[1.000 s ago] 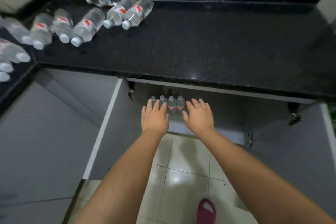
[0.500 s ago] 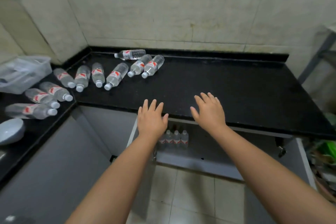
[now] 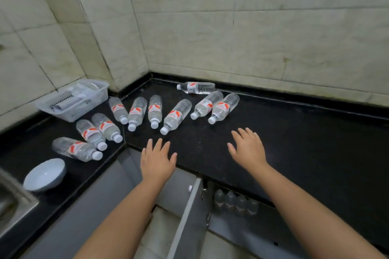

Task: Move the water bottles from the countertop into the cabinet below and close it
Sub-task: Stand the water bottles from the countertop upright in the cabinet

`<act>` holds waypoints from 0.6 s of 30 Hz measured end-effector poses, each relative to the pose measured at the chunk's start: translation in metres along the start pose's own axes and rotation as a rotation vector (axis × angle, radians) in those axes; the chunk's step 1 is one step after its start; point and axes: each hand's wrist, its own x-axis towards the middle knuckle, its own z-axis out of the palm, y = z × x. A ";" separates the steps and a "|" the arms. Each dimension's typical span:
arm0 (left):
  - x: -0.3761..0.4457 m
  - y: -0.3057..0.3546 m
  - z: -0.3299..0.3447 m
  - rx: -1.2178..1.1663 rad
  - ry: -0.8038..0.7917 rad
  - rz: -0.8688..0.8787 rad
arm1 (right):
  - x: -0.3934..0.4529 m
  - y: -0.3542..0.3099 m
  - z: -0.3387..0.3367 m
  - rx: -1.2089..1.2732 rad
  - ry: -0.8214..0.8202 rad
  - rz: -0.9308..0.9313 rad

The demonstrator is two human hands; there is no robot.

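Ten water bottles (image 3: 176,116) are seen lying on their sides on the black countertop (image 3: 294,136), all clustered toward the corner where the two runs of counter meet. One bottle (image 3: 196,87) is laid crosswise right by the back wall, the rest are fanned out with white caps pointed toward the front edge. Three of them are parked on the left run of the counter, near a white bowl (image 3: 45,174).

Down below, the cabinet (image 3: 248,223) is found open, its door (image 3: 187,223) swung out over the tiled floor. Four more bottles (image 3: 235,203) are lined up upright in a row just inside, under the counter lip.

Both hands are held flat over the front of the counter with fingers spread, nothing gripped in either one. The left hand (image 3: 157,163) is hung over the counter edge near the closest bottle cap, not touching it. The right hand (image 3: 248,149) is kept well apart from any bottle.

A white plastic basket (image 3: 73,101) is tucked in the far left corner against the tiled wall (image 3: 252,27), and a bit of metal sink (image 3: 10,204) is caught at the left edge.
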 end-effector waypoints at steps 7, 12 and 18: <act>0.104 -0.046 0.036 0.016 -0.049 0.066 | 0.072 -0.020 0.057 -0.166 -0.136 0.073; 0.183 -0.062 0.067 -0.042 -0.103 0.183 | 0.125 -0.034 0.097 -0.194 -0.223 0.208; 0.226 -0.069 0.099 -0.086 -0.199 0.264 | 0.178 -0.053 0.136 0.236 -0.132 0.507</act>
